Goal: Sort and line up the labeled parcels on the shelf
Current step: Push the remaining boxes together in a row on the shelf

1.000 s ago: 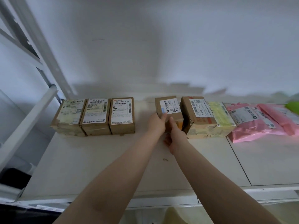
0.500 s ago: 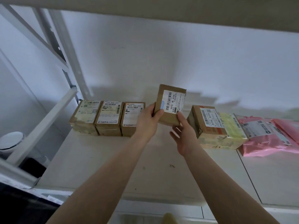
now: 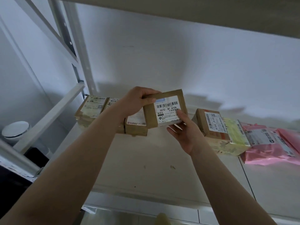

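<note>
The white shelf (image 3: 146, 172) carries my parcels along its back edge, under another shelf board overhead. At the back right lie two pink mailer bags (image 3: 272, 146), overlapping, touching a large cardboard box (image 3: 215, 132) with a yellow-green label on its right half. At the back left corner stands a row of three small brown boxes (image 3: 90, 109), side by side with labels up; my left arm covers much of the middle one and part of the nearest. Above the gap between that row and the large box, I hold a small brown parcel (image 3: 165, 109) clear of the shelf, its white barcode label facing me, reading "501E- M1 A10A". My left hand (image 3: 136, 103) has its grip clamped on the parcel's upper left corner, thumb across the front. My right hand (image 3: 183, 132) supports the lower right corner, thumb pressed on the label, fingers underneath.
</note>
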Demonstrator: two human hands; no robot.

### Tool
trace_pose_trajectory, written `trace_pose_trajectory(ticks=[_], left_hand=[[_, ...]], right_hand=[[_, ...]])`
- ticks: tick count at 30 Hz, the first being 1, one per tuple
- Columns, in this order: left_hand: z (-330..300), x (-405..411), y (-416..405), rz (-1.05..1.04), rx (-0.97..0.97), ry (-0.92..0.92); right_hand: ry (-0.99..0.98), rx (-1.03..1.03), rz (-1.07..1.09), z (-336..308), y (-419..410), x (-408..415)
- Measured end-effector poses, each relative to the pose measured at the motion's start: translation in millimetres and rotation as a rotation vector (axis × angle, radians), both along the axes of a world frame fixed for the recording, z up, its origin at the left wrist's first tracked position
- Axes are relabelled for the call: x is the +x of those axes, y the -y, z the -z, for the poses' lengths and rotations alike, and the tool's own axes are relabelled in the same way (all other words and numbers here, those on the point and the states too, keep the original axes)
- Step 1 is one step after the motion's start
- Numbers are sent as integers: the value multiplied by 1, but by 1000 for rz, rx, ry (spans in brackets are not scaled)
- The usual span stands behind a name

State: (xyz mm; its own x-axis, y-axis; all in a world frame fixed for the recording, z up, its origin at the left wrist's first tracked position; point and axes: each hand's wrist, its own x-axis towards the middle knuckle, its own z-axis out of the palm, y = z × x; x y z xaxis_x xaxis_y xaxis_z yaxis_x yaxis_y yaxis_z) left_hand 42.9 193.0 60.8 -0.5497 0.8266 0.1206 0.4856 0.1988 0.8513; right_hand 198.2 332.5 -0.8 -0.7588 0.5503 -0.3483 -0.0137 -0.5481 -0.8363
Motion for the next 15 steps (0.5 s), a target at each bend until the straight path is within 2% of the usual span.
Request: trace_pose_trajectory(ticks=[9,15], left_hand=[[18,-5,-4,-123,176,125],[21,-7,-6,-161,186,144]], right_hand=[[-15,-33,45,4,11,-4],[-22,-52,64,6,12,-8]])
